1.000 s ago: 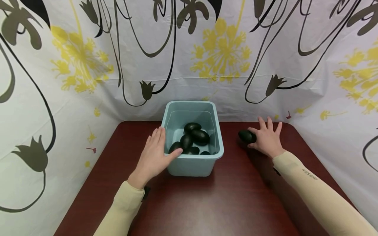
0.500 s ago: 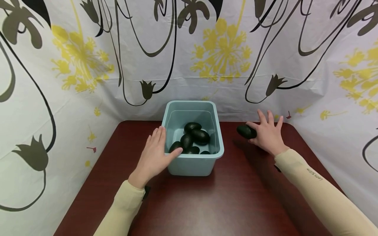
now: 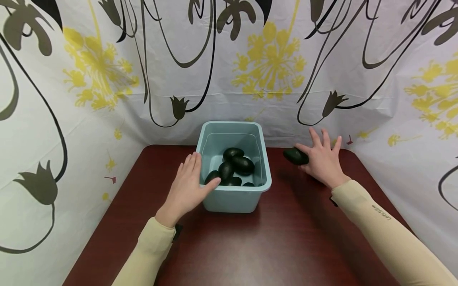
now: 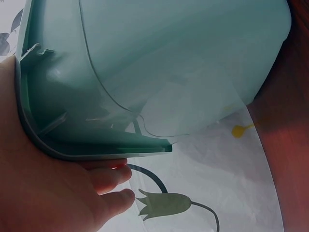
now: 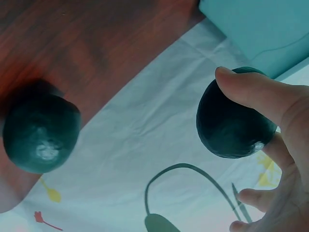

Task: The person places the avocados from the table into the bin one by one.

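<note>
In the head view, my right hand [image 3: 323,165] pinches a dark green avocado [image 3: 295,156] between thumb and forefinger, the other fingers spread. The avocado is raised over the table, right of a light blue plastic bin [image 3: 230,201]. The right wrist view shows the held avocado [image 5: 231,121] and a second avocado [image 5: 41,133] on the table; my right hand and arm hide that second one in the head view. My left hand [image 3: 184,190] rests against the bin's near left corner, fingers straight along the side and thumb over the rim. Several dark avocados [image 3: 243,165] lie inside the bin.
The bin stands on a dark red-brown wooden table [image 3: 229,250], close to its far edge. Behind and at both sides hangs a white cloth [image 3: 229,79] with grey and yellow floral print.
My right hand has lifted the avocado off the table and moved it slightly left toward the bin. The left hand stays at the bin's corner.
</note>
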`<state>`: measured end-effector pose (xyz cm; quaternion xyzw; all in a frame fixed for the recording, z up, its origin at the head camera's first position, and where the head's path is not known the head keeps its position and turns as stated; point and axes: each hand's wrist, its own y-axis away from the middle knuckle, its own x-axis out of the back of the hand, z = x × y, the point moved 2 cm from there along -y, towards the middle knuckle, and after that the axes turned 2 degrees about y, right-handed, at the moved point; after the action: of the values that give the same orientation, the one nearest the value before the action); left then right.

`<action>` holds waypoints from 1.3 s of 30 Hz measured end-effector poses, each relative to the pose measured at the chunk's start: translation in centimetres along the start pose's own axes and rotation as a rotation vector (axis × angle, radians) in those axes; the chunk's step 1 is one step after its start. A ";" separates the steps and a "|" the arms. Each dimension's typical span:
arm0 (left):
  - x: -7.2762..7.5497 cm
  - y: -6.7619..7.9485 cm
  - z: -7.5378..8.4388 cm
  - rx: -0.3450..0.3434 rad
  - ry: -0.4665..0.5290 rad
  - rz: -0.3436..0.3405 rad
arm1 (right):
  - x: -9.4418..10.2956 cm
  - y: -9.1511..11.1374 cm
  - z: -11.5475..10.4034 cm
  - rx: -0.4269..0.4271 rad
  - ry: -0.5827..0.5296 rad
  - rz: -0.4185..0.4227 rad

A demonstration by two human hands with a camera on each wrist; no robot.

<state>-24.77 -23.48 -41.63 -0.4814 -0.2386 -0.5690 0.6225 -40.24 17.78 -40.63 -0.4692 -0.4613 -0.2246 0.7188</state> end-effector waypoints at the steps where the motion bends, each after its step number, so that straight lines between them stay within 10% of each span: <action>1: 0.0 0.0 0.0 -0.001 -0.002 0.000 | 0.2 0.0 -0.1 0.002 0.000 0.007; 39: 0.1 0.1 0.1 -0.002 -0.001 0.011 | 4.6 -1.3 -3.1 0.037 -0.004 0.091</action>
<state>-24.68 -23.46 -41.57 -0.4838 -0.2358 -0.5656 0.6249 -37.66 14.98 -36.37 -0.4765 -0.4450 -0.1823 0.7360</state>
